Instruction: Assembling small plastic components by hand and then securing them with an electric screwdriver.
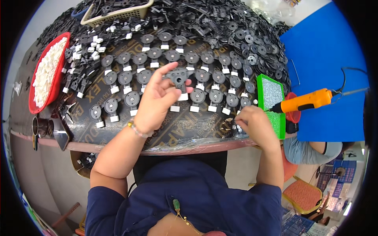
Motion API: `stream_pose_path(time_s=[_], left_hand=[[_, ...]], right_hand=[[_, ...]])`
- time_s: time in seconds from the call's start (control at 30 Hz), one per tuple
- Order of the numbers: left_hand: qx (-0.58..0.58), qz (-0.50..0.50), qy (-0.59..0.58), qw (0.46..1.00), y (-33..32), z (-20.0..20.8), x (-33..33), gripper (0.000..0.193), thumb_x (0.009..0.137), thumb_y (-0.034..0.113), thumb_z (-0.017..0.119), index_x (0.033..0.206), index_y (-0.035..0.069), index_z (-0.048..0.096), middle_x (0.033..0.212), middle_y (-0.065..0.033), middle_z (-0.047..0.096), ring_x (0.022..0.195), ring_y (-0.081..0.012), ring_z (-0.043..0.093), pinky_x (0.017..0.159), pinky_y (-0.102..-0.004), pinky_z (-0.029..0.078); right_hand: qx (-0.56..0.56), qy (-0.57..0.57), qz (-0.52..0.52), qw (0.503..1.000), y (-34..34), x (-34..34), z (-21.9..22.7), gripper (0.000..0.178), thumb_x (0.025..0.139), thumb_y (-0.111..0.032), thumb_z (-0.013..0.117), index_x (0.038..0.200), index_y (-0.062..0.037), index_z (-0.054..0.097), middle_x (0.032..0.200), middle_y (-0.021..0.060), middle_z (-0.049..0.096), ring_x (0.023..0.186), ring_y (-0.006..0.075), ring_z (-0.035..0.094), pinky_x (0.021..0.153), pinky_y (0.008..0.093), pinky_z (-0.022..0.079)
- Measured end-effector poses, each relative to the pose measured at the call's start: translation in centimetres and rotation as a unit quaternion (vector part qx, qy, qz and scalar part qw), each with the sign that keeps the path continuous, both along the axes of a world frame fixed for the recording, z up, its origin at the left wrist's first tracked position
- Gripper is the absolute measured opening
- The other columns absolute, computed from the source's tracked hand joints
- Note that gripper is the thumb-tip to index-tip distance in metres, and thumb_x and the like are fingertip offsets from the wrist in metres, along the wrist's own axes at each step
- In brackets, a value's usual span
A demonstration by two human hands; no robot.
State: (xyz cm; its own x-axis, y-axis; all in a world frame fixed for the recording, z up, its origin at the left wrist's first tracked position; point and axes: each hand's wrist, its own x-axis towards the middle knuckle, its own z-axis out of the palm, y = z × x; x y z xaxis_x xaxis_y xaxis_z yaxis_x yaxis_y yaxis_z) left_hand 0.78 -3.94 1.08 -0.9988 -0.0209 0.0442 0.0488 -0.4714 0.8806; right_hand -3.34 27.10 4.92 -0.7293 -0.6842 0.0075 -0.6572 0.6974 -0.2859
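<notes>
At frame centre, a dark bracket (179,77) is pinched by the left hand (157,96), the grip of the right hand (255,122) cannot be determined, and nearby units (132,98) could be displaced by slippage.

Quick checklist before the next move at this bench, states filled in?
1. Left grip has the black part: ok.
2. Right grip has a small piece: cannot tell, fingertips hidden.
3. Green tray within reach, stocked with silvery pieces: ok, beside right grip.
4. Orange screwdriver in hand: not ok, handle unheld.
5. Red basket stocked with white pieces: ok.
</notes>
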Motion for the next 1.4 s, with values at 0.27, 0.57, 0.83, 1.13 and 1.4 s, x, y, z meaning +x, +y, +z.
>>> stream_pose_path(time_s=[0.27,0.57,0.83,1.13,1.4], left_hand=[[0.007,0.04,0.002,0.999,0.4,-0.2,-0.3,0.06,0.092,-0.008,0.053,0.148,0.004,0.035,0.123,-0.0192,0.065,0.108,-0.0248,0.068,0.1,-0.0371,0.051],[-0.013,0.006,-0.002,1.0,0.2,-1.0,-0.4,0.059,0.092,-0.004,0.057,0.148,0.002,0.038,0.124,-0.0204,0.064,0.11,-0.0265,0.067,0.099,-0.037,0.051],[-0.017,0.005,-0.011,1.0,0.1,-1.0,-0.4,0.059,0.092,-0.008,0.056,0.147,0.004,0.037,0.115,-0.0169,0.065,0.111,-0.0247,0.068,0.097,-0.033,0.053],[-0.03,-0.068,-0.034,0.997,0.1,-1.0,-0.2,0.052,0.094,-0.004,0.058,0.143,0.003,0.042,0.116,-0.0136,0.066,0.109,-0.0218,0.068,0.09,-0.0296,0.053],[-0.016,-0.09,-0.042,0.995,0.0,-1.3,-0.2,0.049,0.095,-0.003,0.059,0.141,0.004,0.044,0.118,-0.0125,0.067,0.105,-0.0197,0.07,0.083,-0.0248,0.053]], right_hand=[[0.01,0.05,-0.003,0.999,1.6,2.4,-3.1,0.014,0.072,-0.007,0.078,0.084,-0.0069,0.072,0.084,0.0045,0.063,0.086,0.0241,0.06,0.079,0.0365,0.045],[-0.118,-0.054,-0.002,0.992,0.0,1.5,-3.4,0.012,0.073,-0.003,0.075,0.08,-0.0043,0.065,0.089,0.008,0.07,0.085,0.0305,0.066,0.08,0.0419,0.05],[0.006,0.003,0.043,0.999,-2.0,1.0,-1.9,0.011,0.076,-0.004,0.075,0.083,-0.0056,0.067,0.081,0.01,0.069,0.079,0.0317,0.065,0.077,0.0412,0.051],[-0.279,-0.039,0.051,0.958,-8.2,-2.7,2.1,0.013,0.083,-0.001,0.075,0.096,-0.0025,0.074,0.086,0.0091,0.07,0.083,0.0215,0.067,0.072,0.0307,0.052],[-0.25,-0.182,0.063,0.949,-12.9,-4.4,1.9,0.015,0.088,-0.003,0.071,0.102,-0.0058,0.076,0.091,0.0051,0.062,0.083,0.0155,0.063,0.072,0.0283,0.05]])
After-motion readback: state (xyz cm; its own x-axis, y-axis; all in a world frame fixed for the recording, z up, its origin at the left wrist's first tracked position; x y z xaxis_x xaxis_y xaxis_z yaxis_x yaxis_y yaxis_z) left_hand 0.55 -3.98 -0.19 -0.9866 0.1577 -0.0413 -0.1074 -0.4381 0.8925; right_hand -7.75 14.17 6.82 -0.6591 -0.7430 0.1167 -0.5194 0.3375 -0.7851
